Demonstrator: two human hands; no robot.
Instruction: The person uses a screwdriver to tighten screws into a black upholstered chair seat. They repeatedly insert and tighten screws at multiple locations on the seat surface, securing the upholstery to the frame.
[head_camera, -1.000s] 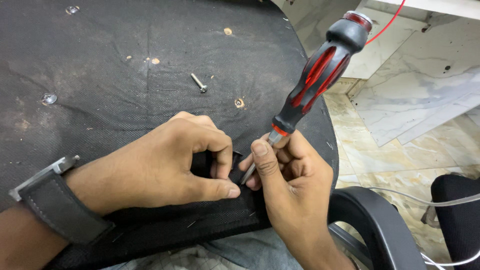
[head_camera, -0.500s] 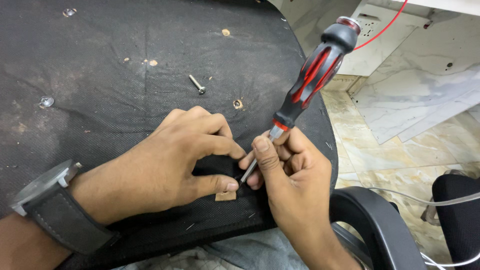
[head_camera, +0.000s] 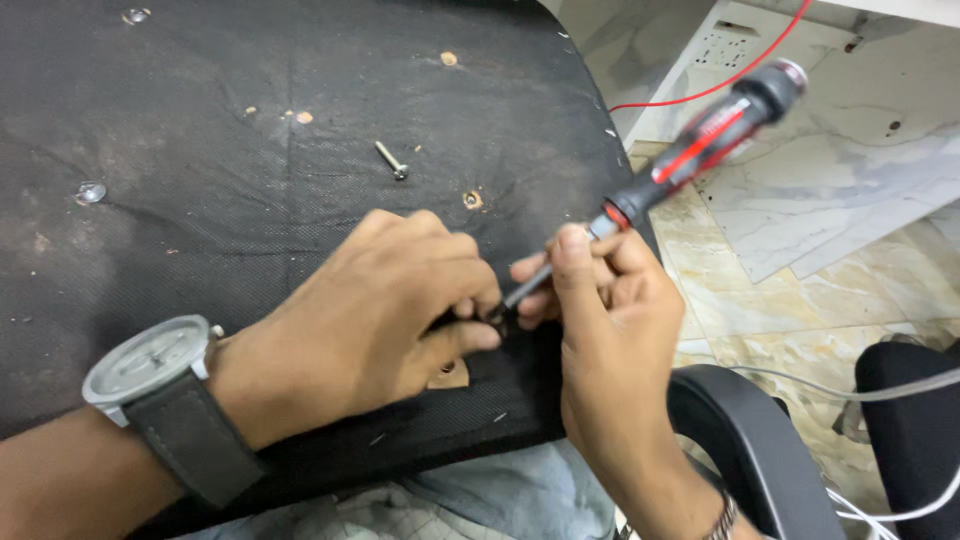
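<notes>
A red-and-black screwdriver (head_camera: 690, 150) slants down from the upper right, its metal shaft running to a spot near the front edge of an upturned chair seat base (head_camera: 250, 120) covered in thin black fabric. The tip disappears between the two hands, so whatever it bears on there, probably a small screw, cannot be made out. The right hand (head_camera: 610, 330) holds the tool low, its fingers (head_camera: 575, 265) closed around the shaft just under the handle's collar, thumb laid along the top. The left hand (head_camera: 390, 300) lies knuckles-up on the fabric with its fingers curled together, thumb and forefinger pinched at the very tip of the shaft as if steadying something tiny. Judging from how things lie, the work looks partway along: a loose screw (head_camera: 391, 160) rests free on the fabric farther back, bare holes with pale wood showing (head_camera: 472, 200) sit open beside it and beyond, a pale patch of wood (head_camera: 450, 375) shows under the left thumb, while a fastener head (head_camera: 90, 192) is seated at the far left. A grey-faced wristwatch (head_camera: 150, 365) sits on the left wrist. Off to the right are a black armrest (head_camera: 740, 440), a marble floor (head_camera: 830, 220), and a red cable (head_camera: 700, 90).
</notes>
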